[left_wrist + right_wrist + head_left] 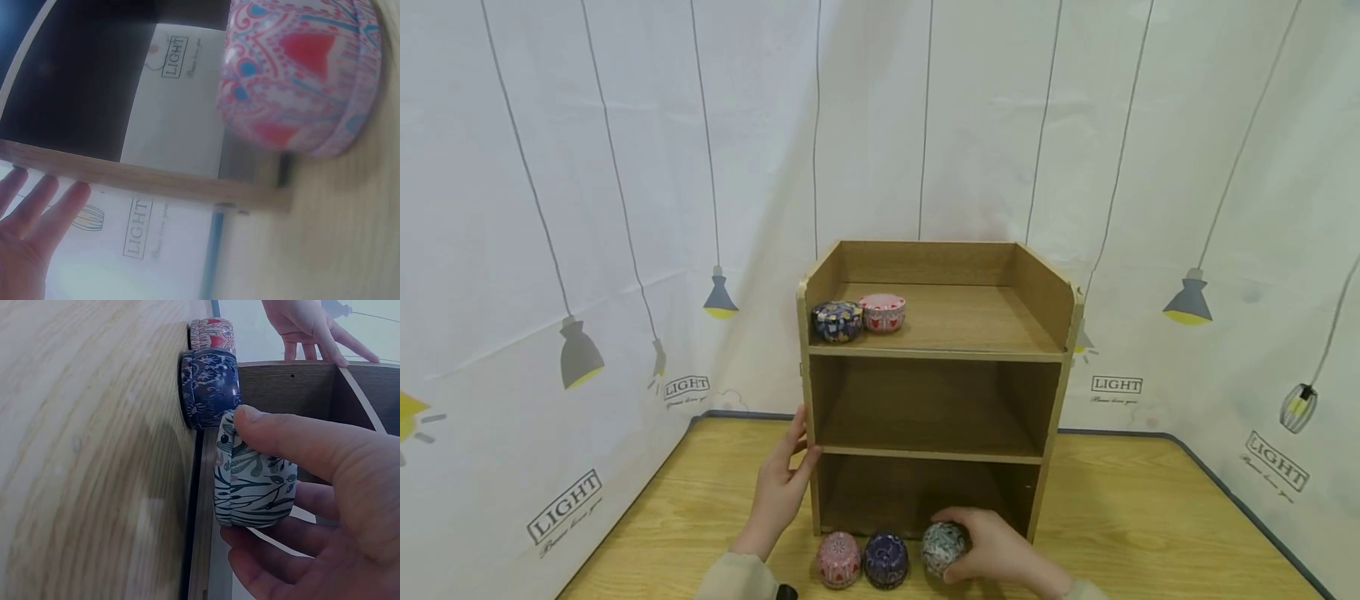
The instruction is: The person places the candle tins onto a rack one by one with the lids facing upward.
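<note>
My right hand (988,546) grips a small round tin (256,478) with a white and green leaf pattern, thumb on one side and fingers on the other. It is at the front of the wooden shelf (936,457), near the bottom compartment. My left hand (781,487) touches the shelf's left side panel, its fingers mostly straight along the edge in the left wrist view. Between the hands, a dark blue patterned tin (886,561) and a pink tin with red hearts (838,560) stand side by side on the table in front of the shelf.
On the shelf's top level, a dark floral tin (838,322) and another pink tin (883,312) sit at the left. Raised side walls border that level. The wooden table (1138,500) meets a white backdrop (895,125) printed with lamps.
</note>
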`<control>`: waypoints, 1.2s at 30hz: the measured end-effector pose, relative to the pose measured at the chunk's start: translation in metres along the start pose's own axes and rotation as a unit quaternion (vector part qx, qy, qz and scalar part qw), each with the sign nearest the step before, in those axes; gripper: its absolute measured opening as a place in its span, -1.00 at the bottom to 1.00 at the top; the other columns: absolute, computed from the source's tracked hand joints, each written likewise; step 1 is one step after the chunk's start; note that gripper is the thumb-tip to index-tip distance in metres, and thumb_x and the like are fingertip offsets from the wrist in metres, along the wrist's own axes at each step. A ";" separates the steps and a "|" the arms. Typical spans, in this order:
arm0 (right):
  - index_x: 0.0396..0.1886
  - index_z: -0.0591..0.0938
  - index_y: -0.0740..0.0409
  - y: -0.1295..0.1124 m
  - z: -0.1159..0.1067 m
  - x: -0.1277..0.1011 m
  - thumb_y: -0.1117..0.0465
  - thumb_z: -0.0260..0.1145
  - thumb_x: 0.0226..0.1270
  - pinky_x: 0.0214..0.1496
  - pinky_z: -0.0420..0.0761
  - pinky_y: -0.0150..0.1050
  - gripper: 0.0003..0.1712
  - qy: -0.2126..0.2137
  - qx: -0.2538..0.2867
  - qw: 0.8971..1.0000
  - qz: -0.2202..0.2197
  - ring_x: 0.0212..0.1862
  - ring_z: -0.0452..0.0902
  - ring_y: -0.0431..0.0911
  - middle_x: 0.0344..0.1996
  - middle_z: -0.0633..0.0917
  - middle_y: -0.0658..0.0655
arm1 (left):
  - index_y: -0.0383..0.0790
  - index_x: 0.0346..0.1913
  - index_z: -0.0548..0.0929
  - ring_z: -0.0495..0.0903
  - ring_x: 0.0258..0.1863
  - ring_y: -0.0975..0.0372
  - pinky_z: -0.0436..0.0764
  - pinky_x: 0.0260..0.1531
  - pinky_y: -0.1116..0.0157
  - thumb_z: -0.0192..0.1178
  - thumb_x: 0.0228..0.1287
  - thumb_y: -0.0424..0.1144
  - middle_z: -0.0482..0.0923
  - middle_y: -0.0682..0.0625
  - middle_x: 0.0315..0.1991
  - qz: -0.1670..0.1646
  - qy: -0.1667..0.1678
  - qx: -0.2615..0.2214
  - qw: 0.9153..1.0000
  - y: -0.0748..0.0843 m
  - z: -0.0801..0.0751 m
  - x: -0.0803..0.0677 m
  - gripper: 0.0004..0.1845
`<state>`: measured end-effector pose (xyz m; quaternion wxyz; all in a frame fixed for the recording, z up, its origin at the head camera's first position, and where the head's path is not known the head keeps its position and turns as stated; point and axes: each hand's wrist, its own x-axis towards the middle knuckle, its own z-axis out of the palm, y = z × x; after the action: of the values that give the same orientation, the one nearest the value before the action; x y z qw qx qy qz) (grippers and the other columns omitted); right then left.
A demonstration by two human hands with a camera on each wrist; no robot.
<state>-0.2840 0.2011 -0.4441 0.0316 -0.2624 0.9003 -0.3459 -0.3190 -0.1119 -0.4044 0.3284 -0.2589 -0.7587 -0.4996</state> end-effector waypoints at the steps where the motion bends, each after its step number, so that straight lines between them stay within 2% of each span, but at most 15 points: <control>1: 0.09 0.62 0.17 0.000 -0.001 -0.001 0.17 0.60 -0.23 -0.10 0.59 -0.18 -0.27 0.002 -0.004 1.000 -0.004 -0.10 0.58 -0.06 -0.07 0.66 0.04 | -0.36 0.42 0.25 0.57 -0.06 -0.23 0.67 -0.40 0.34 0.18 0.30 -0.52 0.37 -0.38 0.27 0.000 0.001 0.000 1.000 -0.003 0.001 0.000 -0.36; 7: 0.08 0.62 0.17 -0.001 -0.005 -0.002 0.18 0.61 -0.23 -0.12 0.59 -0.19 -0.27 0.005 0.002 1.000 -0.009 -0.12 0.58 -0.06 -0.07 0.66 0.03 | -0.24 0.46 0.23 0.57 -0.05 -0.20 0.68 -0.42 0.31 0.19 0.29 -0.51 0.37 -0.32 0.30 0.002 0.007 0.005 1.000 -0.032 0.007 -0.002 -0.31; 11: 0.09 0.62 0.16 -0.002 -0.007 -0.002 0.15 0.60 -0.21 -0.11 0.59 -0.20 -0.27 0.002 0.006 1.000 -0.005 -0.11 0.57 -0.09 -0.06 0.66 0.02 | -0.08 0.49 0.22 0.57 -0.02 -0.14 0.68 -0.40 0.33 0.20 0.31 -0.45 0.37 -0.24 0.31 -0.006 0.002 -0.001 1.000 -0.039 0.008 -0.003 -0.28; 15: 0.09 0.61 0.20 -0.001 -0.007 -0.003 0.15 0.61 -0.18 -0.11 0.59 -0.18 -0.28 -0.001 0.007 1.000 -0.008 -0.11 0.57 -0.07 -0.06 0.65 0.02 | -0.01 0.50 0.21 0.57 -0.02 -0.13 0.67 -0.40 0.36 0.19 0.34 -0.41 0.37 -0.24 0.32 -0.005 -0.004 -0.010 1.000 -0.040 0.008 -0.004 -0.28; 21: 0.09 0.61 0.20 0.000 -0.006 -0.003 0.12 0.62 -0.21 -0.11 0.58 -0.22 -0.25 0.016 -0.008 1.000 -0.018 -0.11 0.57 -0.11 -0.06 0.65 0.02 | -0.03 0.50 0.21 0.57 -0.02 -0.15 0.68 -0.41 0.35 0.19 0.34 -0.42 0.37 -0.25 0.31 0.007 -0.006 -0.012 1.000 -0.040 0.009 -0.003 -0.28; 26: 0.17 0.58 0.23 -0.001 -0.008 -0.003 0.11 0.61 -0.20 -0.04 0.58 -0.18 -0.18 0.013 -0.006 1.000 -0.016 -0.02 0.56 -0.01 0.02 0.64 0.12 | -0.05 0.49 0.22 0.58 -0.03 -0.13 0.67 -0.41 0.35 0.20 0.32 -0.44 0.41 -0.25 0.27 0.011 -0.002 -0.009 1.000 -0.041 0.009 -0.002 -0.28; 30: 0.17 0.58 0.24 -0.003 -0.009 -0.002 0.10 0.60 -0.15 -0.06 0.59 -0.14 -0.21 0.005 0.006 1.000 -0.009 -0.01 0.56 0.06 0.04 0.63 0.15 | -0.13 0.48 0.24 0.59 -0.05 -0.13 0.67 -0.44 0.35 0.20 0.30 -0.48 0.43 -0.26 0.25 0.014 0.001 -0.004 1.000 -0.040 0.009 -0.003 -0.29; 33: 0.14 0.59 0.23 -0.003 -0.010 -0.001 0.09 0.61 -0.15 -0.09 0.59 -0.15 -0.23 0.011 0.007 1.000 -0.014 -0.06 0.57 0.02 0.01 0.63 0.11 | -0.22 0.46 0.25 0.58 -0.07 -0.17 0.67 -0.46 0.34 0.20 0.28 -0.51 0.42 -0.29 0.25 0.015 0.008 -0.001 1.000 -0.036 0.008 -0.003 -0.30; 36: 0.12 0.60 0.20 -0.004 -0.010 0.001 0.08 0.61 -0.16 -0.13 0.59 -0.19 -0.25 0.021 0.003 1.000 -0.017 -0.10 0.57 -0.06 -0.03 0.64 0.06 | -0.33 0.43 0.25 0.58 -0.08 -0.21 0.67 -0.46 0.35 0.19 0.27 -0.54 0.40 -0.34 0.25 0.015 0.009 0.004 1.000 -0.022 0.006 -0.002 -0.33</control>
<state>-0.2852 0.2045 -0.4338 0.0074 -0.2706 0.8948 -0.3550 -0.3353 -0.1147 -0.4204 0.3440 -0.2638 -0.7538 -0.4938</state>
